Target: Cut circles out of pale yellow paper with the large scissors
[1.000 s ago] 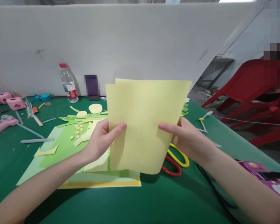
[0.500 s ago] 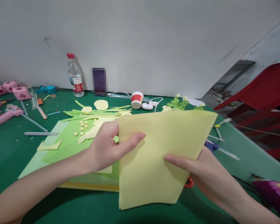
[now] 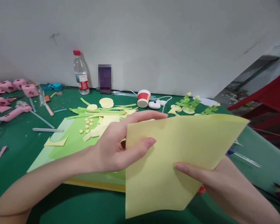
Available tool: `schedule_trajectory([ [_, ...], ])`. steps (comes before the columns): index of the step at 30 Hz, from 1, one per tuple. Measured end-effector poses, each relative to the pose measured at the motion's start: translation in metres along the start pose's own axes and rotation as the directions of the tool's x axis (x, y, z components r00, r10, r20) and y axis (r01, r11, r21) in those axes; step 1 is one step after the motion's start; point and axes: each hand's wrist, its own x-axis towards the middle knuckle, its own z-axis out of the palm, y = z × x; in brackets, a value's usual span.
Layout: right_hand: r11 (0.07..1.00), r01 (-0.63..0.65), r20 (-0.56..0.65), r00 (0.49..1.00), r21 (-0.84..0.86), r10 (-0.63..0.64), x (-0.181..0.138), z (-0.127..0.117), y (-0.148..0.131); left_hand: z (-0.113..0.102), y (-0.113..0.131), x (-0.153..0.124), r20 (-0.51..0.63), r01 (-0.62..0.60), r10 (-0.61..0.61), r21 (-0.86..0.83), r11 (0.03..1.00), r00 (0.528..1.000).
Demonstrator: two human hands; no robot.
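Observation:
A pale yellow sheet of paper [image 3: 158, 180] is held up in front of me, its top edge bowed and bent over toward the right. My left hand [image 3: 121, 143] grips its left side, thumb on the near face and a finger along the top edge. On the right, my right hand [image 3: 212, 174] pinches the sheet, its thumb on the near face and the other fingers hidden behind. Behind the paper lie green sheets [image 3: 67, 146] with small folded yellow stars [image 3: 87, 126], yellow paper scraps [image 3: 110, 119] and green paper strips [image 3: 84, 111].
Along the wall stand a water bottle [image 3: 81, 76], a blurred dark upright object [image 3: 105, 79], a paper cup [image 3: 144, 98] and a white earphone case [image 3: 154, 105]. Pink paper shapes [image 3: 29, 90] and a pink glue gun [image 3: 15, 112] lie left. Green star-topped paper pieces [image 3: 188, 101] sit at the back right.
The view has shifted a little, so the table things appear farther right. The sheet's right side has swung outward with my right hand, and a left finger now shows over the top edge.

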Motion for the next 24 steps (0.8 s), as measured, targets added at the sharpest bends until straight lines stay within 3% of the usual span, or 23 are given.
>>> schedule_trajectory([
  [5, 0.999, 0.03, 0.077, 0.997, -0.015, -0.029, 0.0054, -0.0072, 0.0062, 0.0001, -0.0013, 0.0005, -0.002, -0.035, 0.036, 0.032, 0.999, 0.999],
  [16, 0.999, 0.03, 0.07, 0.997, -0.014, -0.028, 0.0038, -0.0068, 0.0038, 0.0004, -0.0001, 0.0017, -0.029, -0.046, 0.047, 0.023, 0.999, 0.998],
  [24, 1.0, 0.007, 0.08, 0.997, -0.004, -0.007, 0.0024, -0.0054, 0.0038, -0.0005, -0.003, 0.0007, 0.043, -0.04, 0.04, 0.0, 0.999, 0.998],
])
